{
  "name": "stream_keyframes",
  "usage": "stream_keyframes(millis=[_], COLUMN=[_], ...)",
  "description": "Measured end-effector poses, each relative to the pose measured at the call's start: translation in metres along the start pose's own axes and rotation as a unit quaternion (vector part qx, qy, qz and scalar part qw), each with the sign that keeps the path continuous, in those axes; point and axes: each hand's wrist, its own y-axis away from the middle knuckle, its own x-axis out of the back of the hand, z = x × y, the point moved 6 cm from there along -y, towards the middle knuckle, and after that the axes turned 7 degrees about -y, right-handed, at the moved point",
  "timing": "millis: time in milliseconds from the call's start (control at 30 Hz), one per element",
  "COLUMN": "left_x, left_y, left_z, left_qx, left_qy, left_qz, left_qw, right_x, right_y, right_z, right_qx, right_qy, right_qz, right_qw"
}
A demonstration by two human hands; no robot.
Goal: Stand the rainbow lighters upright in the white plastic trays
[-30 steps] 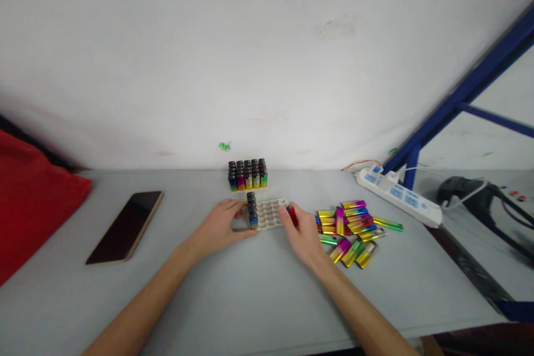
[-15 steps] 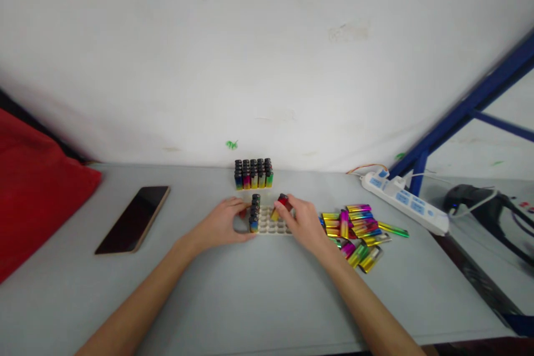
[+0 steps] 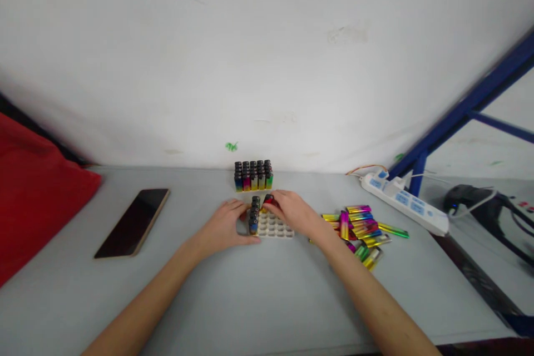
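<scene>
A pale tray with rows of slots (image 3: 276, 227) lies in the middle of the table. A row of lighters with black tops (image 3: 254, 216) stands upright along its left end. My left hand (image 3: 225, 226) curls round that end, thumb at the front and fingers behind, steadying the tray. Between the fingers of my right hand (image 3: 297, 212) is a red and yellow lighter (image 3: 268, 199), held at the tray's back slots, just right of the standing row. My fingers hide part of this lighter, so I cannot tell whether its base is inside a slot.
Behind the tray stands a block of upright lighters (image 3: 253, 177) near the wall. Loose shiny lighters (image 3: 359, 228) lie piled to the right. A phone (image 3: 134, 222) rests at left, beside a red cloth (image 3: 37, 189). A power strip (image 3: 404, 203) lies at back right.
My right hand has moved left and slightly back with the red lighter, bringing it beside the standing row. More of the tray's front right now shows. My left hand stays almost in place.
</scene>
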Motion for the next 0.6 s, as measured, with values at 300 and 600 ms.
stream_keyframes(millis=[300,600], left_x=[0.000,0.001], left_y=[-0.002,-0.002], left_z=[0.002,0.003], left_qx=[0.010,0.009], left_qy=[0.001,0.000], left_qz=[0.010,0.009], left_qw=[1.000,1.000], right_x=[0.004,0.014], right_y=[-0.002,0.027], right_z=[-0.003,0.013], right_qx=[-0.004,-0.035], right_qy=[0.015,-0.041], right_qz=[-0.015,0.005], right_qw=[1.000,0.999])
